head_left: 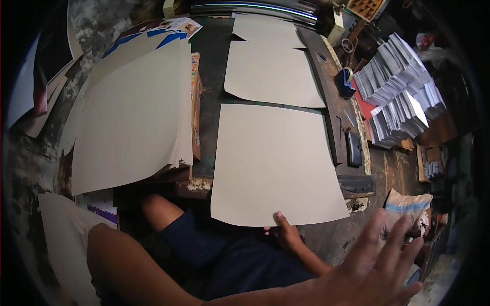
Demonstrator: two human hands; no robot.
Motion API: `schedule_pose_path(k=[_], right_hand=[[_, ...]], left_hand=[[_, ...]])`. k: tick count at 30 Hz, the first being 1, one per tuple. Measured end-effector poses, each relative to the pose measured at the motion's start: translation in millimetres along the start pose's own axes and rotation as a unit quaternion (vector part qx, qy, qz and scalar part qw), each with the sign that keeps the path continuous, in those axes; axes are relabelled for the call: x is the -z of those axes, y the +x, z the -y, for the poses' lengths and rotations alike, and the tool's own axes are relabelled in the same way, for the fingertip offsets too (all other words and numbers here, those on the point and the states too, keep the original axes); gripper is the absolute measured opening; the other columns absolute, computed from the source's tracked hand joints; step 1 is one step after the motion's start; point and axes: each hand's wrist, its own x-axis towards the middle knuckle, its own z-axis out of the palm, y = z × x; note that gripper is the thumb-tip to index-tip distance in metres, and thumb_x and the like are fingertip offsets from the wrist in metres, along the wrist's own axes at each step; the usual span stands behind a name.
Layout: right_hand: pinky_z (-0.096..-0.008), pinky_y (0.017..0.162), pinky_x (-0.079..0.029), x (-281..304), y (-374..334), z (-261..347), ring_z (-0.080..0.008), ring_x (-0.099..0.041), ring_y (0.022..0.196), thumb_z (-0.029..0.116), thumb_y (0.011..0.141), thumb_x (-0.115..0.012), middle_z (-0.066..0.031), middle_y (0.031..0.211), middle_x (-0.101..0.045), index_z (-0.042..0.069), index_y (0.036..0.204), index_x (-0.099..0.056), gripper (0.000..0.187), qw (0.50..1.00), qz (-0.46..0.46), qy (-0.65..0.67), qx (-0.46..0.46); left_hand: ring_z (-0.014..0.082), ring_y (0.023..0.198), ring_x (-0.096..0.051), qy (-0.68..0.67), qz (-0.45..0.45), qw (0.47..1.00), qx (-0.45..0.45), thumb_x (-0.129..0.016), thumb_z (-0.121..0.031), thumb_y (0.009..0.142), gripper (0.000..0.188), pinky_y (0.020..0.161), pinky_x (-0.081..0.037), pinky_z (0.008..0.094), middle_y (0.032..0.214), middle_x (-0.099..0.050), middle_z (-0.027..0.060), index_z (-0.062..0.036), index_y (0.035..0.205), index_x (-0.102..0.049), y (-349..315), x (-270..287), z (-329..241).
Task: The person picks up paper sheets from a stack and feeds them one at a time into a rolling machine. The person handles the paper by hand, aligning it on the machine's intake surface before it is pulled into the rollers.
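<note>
A large off-white paper sheet (275, 163) lies in front of me, its near edge hanging past the table edge. My right hand (286, 234) pinches that near edge, thumb on top and the fingers mostly hidden underneath. My left arm crosses over to the right, and my left hand (377, 255) is raised close to the camera, fingers spread and holding nothing. Beyond the near sheet lie a second sheet (273, 71) and a third sheet (265, 28), in a line toward a shiny metal roller (255, 9). To the left rests a tall stack of similar sheets (132, 112).
Along the table's right side runs a dark wooden rail (326, 102), with a tape dispenser (346, 82) and a black case (353, 149) beside it. Bundles of folded paper (398, 76) stand further right. A striped cloth (408, 204) lies at the lower right.
</note>
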Motion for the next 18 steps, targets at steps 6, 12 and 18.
schedule_pose_path(k=[6, 12, 18], right_hand=[[-0.0309, 0.065, -0.048, 3, 33, 10, -0.0173, -0.057, 0.072, 0.047, 0.095, -0.056, -0.0101, 0.087, -0.061, 0.002, 0.11, -0.052, 0.048, 0.996, 0.034, 0.057, 0.063], [-0.0326, 0.067, -0.048, -2, 67, 40, -0.0159, -0.047, 0.062, 0.047, 0.096, -0.052, -0.0124, 0.085, -0.06, 0.003, 0.114, -0.049, 0.048, 0.99, 0.064, 0.092, 0.089], [-0.0349, 0.067, -0.05, -22, 83, 70, -0.016, -0.048, 0.06, 0.042, 0.098, -0.05, -0.0169, 0.085, -0.063, -0.001, 0.109, -0.051, 0.044, 0.978, 0.066, 0.139, 0.14]], left_hand=[[0.0289, 0.12, -0.055, -0.063, 0.238, 0.969, -0.006, -0.061, -0.044, 0.086, 0.053, 0.105, -0.04, 0.0502, 0.122, -0.06, 0.0105, -0.0081, 0.125, -0.056, -10, 45, 7], [0.0314, 0.125, -0.052, 0.083, 0.251, 0.952, 0.154, -0.07, -0.05, 0.08, 0.061, 0.101, -0.042, 0.0475, 0.128, -0.06, 0.0124, -0.0075, 0.123, -0.06, -60, 108, 106], [0.0258, 0.121, -0.055, -0.1, 0.083, 0.874, 0.469, -0.088, -0.03, 0.064, 0.071, 0.106, -0.038, 0.0382, 0.127, -0.062, 0.0114, -0.0023, 0.123, -0.06, -169, 105, 177]])
